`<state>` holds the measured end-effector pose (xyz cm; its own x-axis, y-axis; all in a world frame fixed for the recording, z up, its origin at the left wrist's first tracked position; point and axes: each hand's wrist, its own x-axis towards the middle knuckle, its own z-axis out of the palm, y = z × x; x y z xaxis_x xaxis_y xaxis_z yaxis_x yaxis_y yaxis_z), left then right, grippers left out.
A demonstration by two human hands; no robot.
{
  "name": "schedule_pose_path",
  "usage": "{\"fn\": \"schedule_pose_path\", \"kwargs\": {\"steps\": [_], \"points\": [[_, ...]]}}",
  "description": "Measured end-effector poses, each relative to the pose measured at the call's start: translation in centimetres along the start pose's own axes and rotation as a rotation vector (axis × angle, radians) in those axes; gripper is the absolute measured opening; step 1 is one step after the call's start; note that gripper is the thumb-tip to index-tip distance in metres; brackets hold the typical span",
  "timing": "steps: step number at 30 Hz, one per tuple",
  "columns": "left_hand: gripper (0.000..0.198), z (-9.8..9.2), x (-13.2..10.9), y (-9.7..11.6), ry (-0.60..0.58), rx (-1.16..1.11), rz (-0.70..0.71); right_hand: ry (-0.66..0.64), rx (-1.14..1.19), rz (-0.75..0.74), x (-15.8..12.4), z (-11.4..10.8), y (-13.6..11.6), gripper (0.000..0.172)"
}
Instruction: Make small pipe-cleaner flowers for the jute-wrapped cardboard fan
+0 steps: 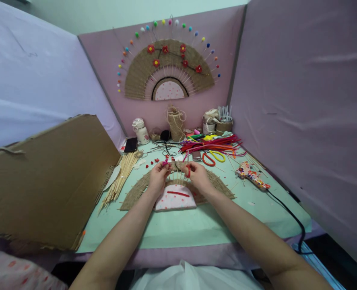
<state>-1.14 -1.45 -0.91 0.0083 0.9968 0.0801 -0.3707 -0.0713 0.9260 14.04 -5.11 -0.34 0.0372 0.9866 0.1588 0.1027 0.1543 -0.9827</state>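
My left hand [160,174] is closed in a pinch on a small bright pink fuzzy piece [165,162], which looks like bent pipe cleaner. My right hand [197,174] is closed around small red-handled scissors [188,172], their blades pointing up and away from me. Both hands hover over a twine-wrapped fan [220,186] with wooden skewer ribs. At its base is a white dotted half-circle [174,202], with a red strip [178,193] lying across it. Just beyond my left hand are several little red pieces [151,162].
Red and pink pipe cleaners [214,143] lie behind, beside yellow-and-red-handled scissors [217,156]. A skewer bundle [120,173] and cardboard [51,177] stand left. A corded glue gun [252,176] lies right. Twine [176,123] stands below a finished fan [136,80] on the wall.
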Motion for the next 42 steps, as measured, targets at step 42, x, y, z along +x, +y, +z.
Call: {"fn": "schedule_pose_path", "kwargs": {"steps": [42], "points": [[0.019, 1.3, -2.4, -0.5, -0.287, 0.169, 0.045, 0.137, -0.538, -0.091, 2.9, 0.5, 1.5, 0.022]]}}
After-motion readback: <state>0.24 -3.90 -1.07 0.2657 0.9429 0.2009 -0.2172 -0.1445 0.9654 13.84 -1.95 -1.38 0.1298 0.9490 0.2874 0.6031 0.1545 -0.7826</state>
